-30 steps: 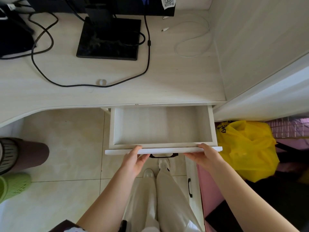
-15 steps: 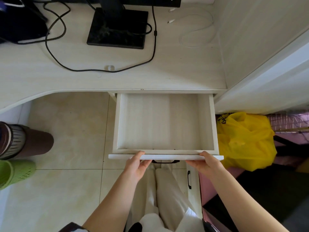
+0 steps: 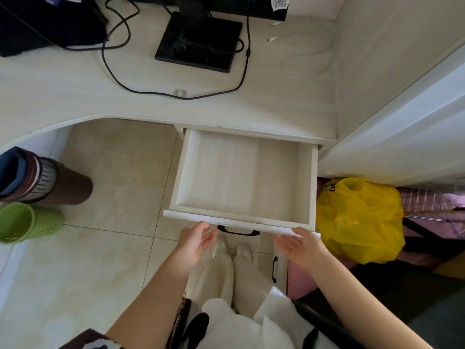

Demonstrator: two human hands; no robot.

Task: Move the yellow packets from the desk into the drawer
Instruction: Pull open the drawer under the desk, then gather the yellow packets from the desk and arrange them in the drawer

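Head view: both hands, left (image 3: 195, 241) and right (image 3: 300, 245), open, holding nothing, at the drawer (image 3: 242, 177) front. No packets visible; likely light, crinkly; pinch by edges.

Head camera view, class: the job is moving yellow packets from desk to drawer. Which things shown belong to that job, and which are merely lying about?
Belonging to the job:
drawer, pulled open
desk
left hand and right hand, open at the drawer front
No yellow packets show.

Lying about:
monitor stand
black cable
white cable
yellow bag
green basket
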